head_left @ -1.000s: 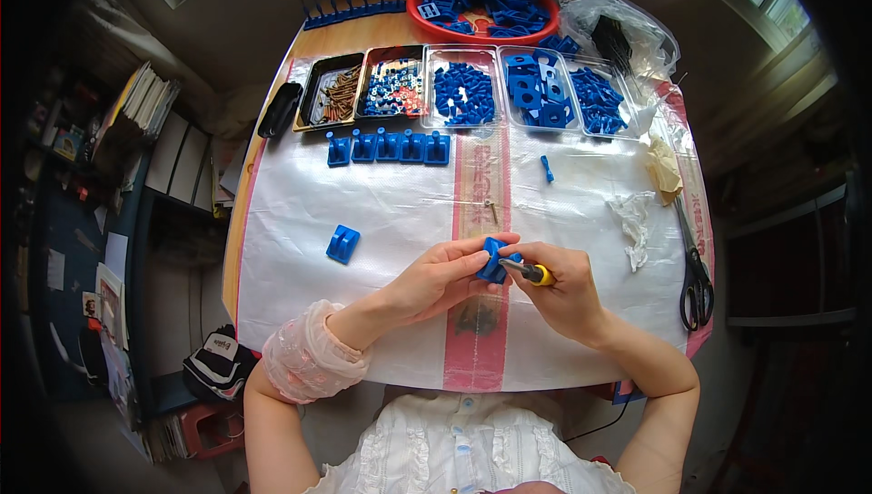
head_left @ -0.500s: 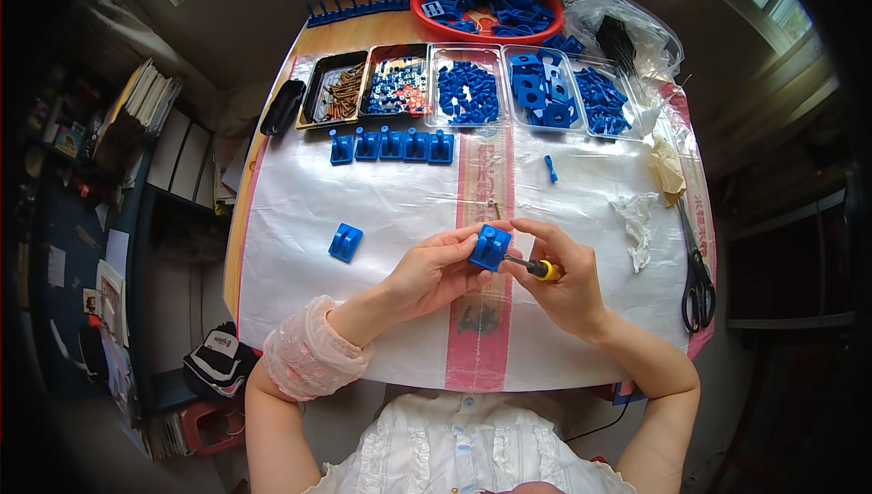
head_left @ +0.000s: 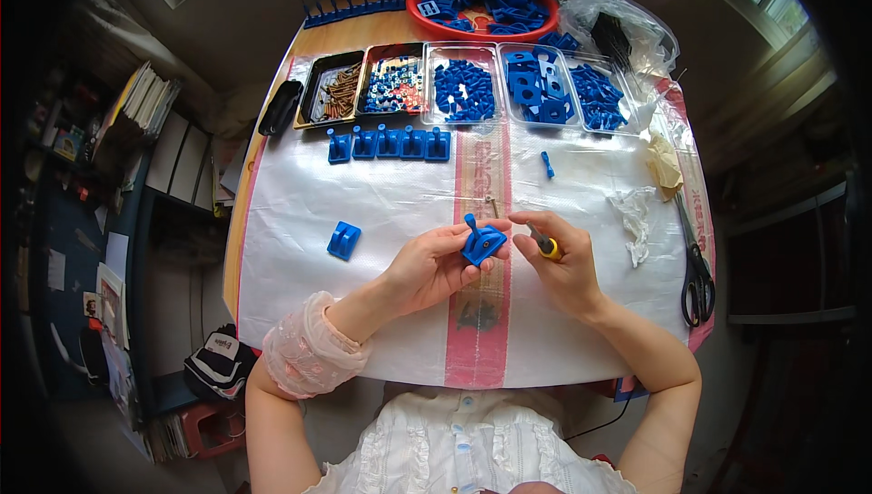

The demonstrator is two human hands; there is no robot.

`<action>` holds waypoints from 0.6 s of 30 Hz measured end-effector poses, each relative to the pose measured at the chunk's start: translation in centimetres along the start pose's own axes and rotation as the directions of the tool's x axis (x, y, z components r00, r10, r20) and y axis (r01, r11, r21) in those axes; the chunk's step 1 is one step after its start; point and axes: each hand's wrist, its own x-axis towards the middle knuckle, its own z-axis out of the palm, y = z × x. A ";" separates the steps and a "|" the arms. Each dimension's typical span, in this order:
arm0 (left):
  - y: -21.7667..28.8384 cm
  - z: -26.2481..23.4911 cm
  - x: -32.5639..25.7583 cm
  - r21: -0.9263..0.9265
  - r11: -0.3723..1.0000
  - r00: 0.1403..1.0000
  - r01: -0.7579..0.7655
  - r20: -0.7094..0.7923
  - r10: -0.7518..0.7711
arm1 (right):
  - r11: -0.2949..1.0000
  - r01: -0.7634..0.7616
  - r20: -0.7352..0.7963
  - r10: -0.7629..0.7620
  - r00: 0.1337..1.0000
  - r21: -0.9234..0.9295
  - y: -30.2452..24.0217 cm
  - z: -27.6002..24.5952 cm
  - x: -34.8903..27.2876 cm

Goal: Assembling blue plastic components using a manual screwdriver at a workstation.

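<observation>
My left hand (head_left: 429,265) is closed round a small blue plastic bracket (head_left: 487,245) with a square base. A short blue lever (head_left: 470,223) sticks up from it, and a dark round spot shows on its side. Just to the right, my right hand (head_left: 574,274) grips a screwdriver (head_left: 549,245) with a yellow and black handle, its shaft apart from the bracket. Beyond the hands lies a thin screw (head_left: 495,207). Another blue bracket (head_left: 343,241), without a lever, rests on the left, and a loose blue lever (head_left: 547,164) lies farther back.
Several brackets with levers (head_left: 389,143) stand in a row before trays of brass screws (head_left: 341,92), nuts (head_left: 396,78) and blue parts (head_left: 465,90). Behind is a red basin (head_left: 416,17) of blue parts. Black scissors (head_left: 697,287) and crumpled paper (head_left: 634,222) lie right.
My left hand has turned the bracket, bringing its lever upright and its side into view. The screwdriver has drawn away from the bracket and tilted, still in my right hand.
</observation>
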 end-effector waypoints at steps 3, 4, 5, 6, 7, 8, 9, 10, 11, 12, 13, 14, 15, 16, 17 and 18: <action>0.0 0.0 0.1 0.002 1.000 1.000 -0.001 0.008 0.001 | 0.992 -0.127 -0.036 0.128 0.991 0.016 0.2 -0.6 0.2; 0.0 -0.1 0.1 0.011 1.000 1.000 -0.004 0.005 0.004 | 0.979 -0.200 -0.033 0.202 0.979 0.047 0.3 -0.7 0.3; 0.0 -0.2 0.2 0.021 1.000 1.000 -0.008 0.002 0.008 | 0.977 -0.203 -0.037 0.205 0.978 0.066 0.5 -0.7 0.3; 0.1 -0.3 0.2 0.024 1.000 1.000 -0.012 0.003 0.012 | 0.975 -0.205 -0.042 0.209 0.977 0.084 0.6 -0.6 0.4; 0.2 -0.4 0.3 0.028 0.999 1.000 -0.017 0.005 0.017 | 0.973 -0.208 -0.048 0.213 0.976 0.102 0.7 -0.6 0.4; 0.2 -0.5 0.3 0.032 0.999 1.000 -0.021 0.008 0.021 | 0.973 -0.209 -0.046 0.214 0.976 0.094 0.6 -0.6 0.3; 0.2 -0.4 0.3 0.037 0.999 0.999 -0.035 -0.001 0.035 | 0.974 -0.210 -0.044 0.215 0.976 0.088 0.5 -0.5 0.3; 0.2 -0.4 0.3 0.042 0.998 0.999 -0.049 -0.010 0.049 | 0.974 -0.211 -0.042 0.215 0.976 0.082 0.5 -0.5 0.4; 0.2 -0.3 0.3 0.047 0.997 0.998 -0.062 -0.018 0.063 | 0.973 -0.211 -0.043 0.216 0.975 0.098 0.5 -0.4 0.4; 0.2 -0.2 0.3 0.052 0.996 0.997 -0.071 -0.022 0.073 | 0.971 -0.211 -0.044 0.218 0.975 0.112 0.5 -0.4 0.5; 0.2 -0.1 0.3 0.057 0.995 0.996 -0.081 -0.026 0.082 | 0.969 -0.211 -0.045 0.219 0.975 0.126 0.6 -0.4 0.6; 0.2 -0.1 0.3 0.062 0.994 0.995 -0.090 -0.031 0.092 | 0.966 -0.219 -0.042 0.226 0.973 0.136 0.6 -0.3 0.6; 0.3 0.0 0.4 0.068 0.994 0.995 -0.089 -0.036 0.092 | 0.964 -0.225 -0.039 0.232 0.972 0.143 0.7 -0.4 0.6; 0.3 0.1 0.4 0.073 0.993 0.995 -0.088 -0.040 0.091 | 0.961 -0.230 -0.035 0.238 0.971 0.151 0.8 -0.5 0.6; 0.4 0.1 0.4 0.079 0.993 0.995 -0.088 -0.045 0.091 | 0.960 -0.231 -0.033 0.239 0.970 0.156 0.7 -0.5 0.6; 0.4 -0.1 0.4 0.070 0.993 0.994 -0.098 -0.038 0.101 | 0.958 -0.234 -0.029 0.241 0.970 0.164 0.7 -0.4 0.5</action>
